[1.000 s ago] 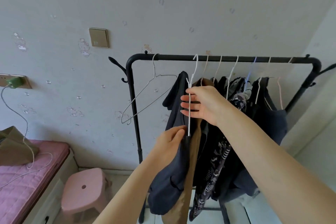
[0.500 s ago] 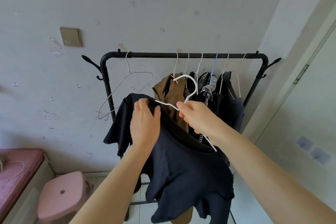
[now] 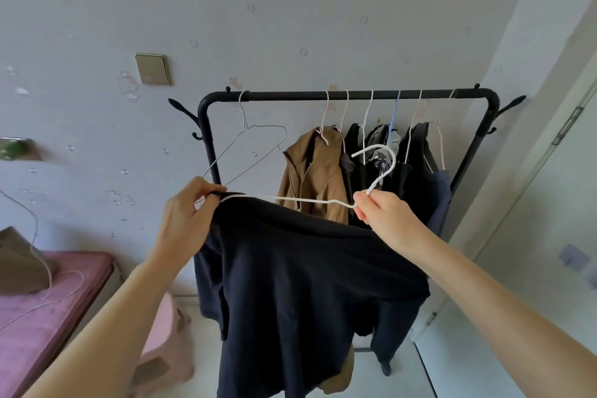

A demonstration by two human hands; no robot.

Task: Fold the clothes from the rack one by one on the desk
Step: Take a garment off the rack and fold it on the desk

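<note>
Against the pale wall, the black rack (image 3: 347, 95) is holding a tan jacket (image 3: 315, 178) and dark clothes. I am pinching the navy shirt (image 3: 303, 287) at its shoulder with my left hand (image 3: 187, 213), while my right hand (image 3: 384, 216) is gripping its white hanger (image 3: 378, 168), off the rail.

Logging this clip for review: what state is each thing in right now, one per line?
Dark shirt: off the rack, partly on the white hanger.
White hanger: unhooked, held by its neck.
Left hand: pinching the shirt's shoulder.
Right hand: grip on the hanger.
Wire hanger: bare, on the rack.
Brown jacket: hanging.
</note>
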